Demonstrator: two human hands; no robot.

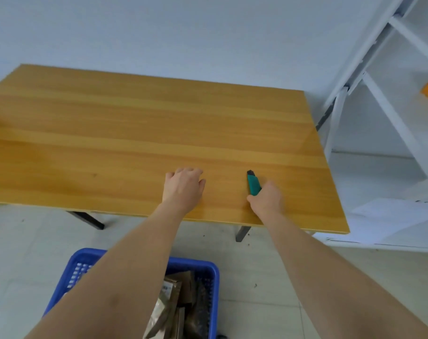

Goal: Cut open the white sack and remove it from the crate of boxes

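Head view: right hand (266,199) closing on green utility knife (254,184) on worktop (134,123); left hand (183,185) flat, empty. Knife looks light, rigid; grip mid-handle.

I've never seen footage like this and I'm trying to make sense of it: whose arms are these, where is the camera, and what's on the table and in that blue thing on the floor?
There is no machine here. It is one picture from a wide-angle camera worn on a person's head, looking forward and down, so the two bare arms are that person's own. The left hand rests on the wooden table, holding nothing. The right hand grips the end of a green utility knife that lies against the tabletop. Nothing else lies on the table. On the floor close to the person stands a blue plastic crate holding brown cardboard boxes. A white metal shelf rack stands at the right. No white sack shows in this view.
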